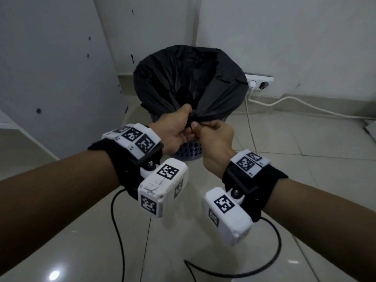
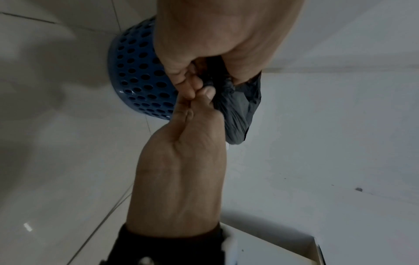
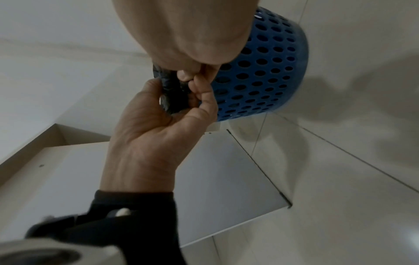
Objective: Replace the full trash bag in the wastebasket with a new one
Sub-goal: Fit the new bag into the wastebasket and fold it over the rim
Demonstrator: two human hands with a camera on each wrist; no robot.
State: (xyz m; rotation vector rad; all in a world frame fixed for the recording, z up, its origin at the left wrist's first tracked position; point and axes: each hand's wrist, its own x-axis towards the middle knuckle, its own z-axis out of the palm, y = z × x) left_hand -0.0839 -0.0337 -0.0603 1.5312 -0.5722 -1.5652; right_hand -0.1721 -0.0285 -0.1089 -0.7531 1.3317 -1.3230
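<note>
A black trash bag (image 1: 189, 78) lines a blue perforated wastebasket (image 1: 189, 147) that stands on the floor in the corner. The bag's mouth is spread wide over the rim. At the near rim the bag's edge is gathered into a bunch. My left hand (image 1: 188, 123) grips that bunch from the left, and my right hand (image 1: 200, 127) pinches it from the right, fingertips touching. In the left wrist view the twisted bag edge (image 2: 240, 111) sticks out between both hands, beside the basket (image 2: 140, 77). The right wrist view shows my right hand (image 3: 181, 100) curled round the bunch (image 3: 174, 93).
A white power strip (image 1: 258, 82) with a plug sits against the wall behind the basket, and its white cable (image 1: 305, 104) runs right along the floor. A white cabinet panel (image 1: 61, 78) stands close on the left. Black cables (image 1: 118, 231) loop over the tiles beneath my arms.
</note>
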